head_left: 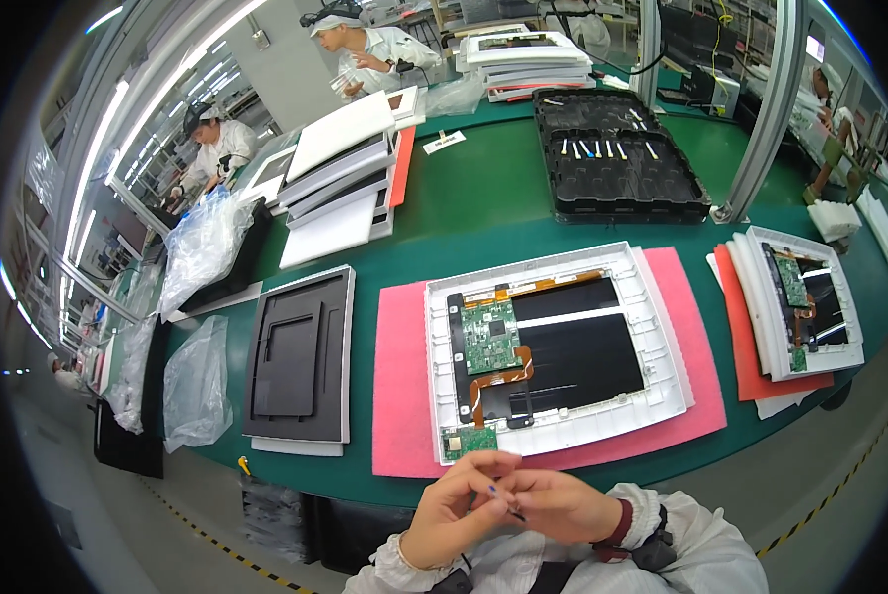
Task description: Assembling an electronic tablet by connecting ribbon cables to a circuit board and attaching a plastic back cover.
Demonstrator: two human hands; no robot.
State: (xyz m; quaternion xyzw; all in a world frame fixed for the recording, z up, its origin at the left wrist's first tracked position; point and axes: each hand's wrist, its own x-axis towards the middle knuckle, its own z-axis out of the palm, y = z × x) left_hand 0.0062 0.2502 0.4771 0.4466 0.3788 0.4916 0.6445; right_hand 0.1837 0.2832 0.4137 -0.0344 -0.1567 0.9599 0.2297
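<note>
Close to my body, just off the table's front edge, my left hand (464,503) and my right hand (565,501) meet with fingertips pinched together. Between them shows a tiny thin piece (512,510) with a dark end; fingers cover most of it, so its kind is unclear. Beyond my hands, a white plastic frame (665,356) lies on a pink foam sheet (696,381). Inside it are a green circuit board (491,338), orange flex cables (504,378), black panels (582,361) and a smaller green board (470,443) at the near left corner.
Left of the foam lies a black foam-lined panel (330,361), then plastic bags (196,381). A black tray (622,188) with several white strips stands behind. At the right sits another framed unit (835,356) on stacked sheets. Stacked panels (340,148) and co-workers are farther back; a metal post (766,129) rises right.
</note>
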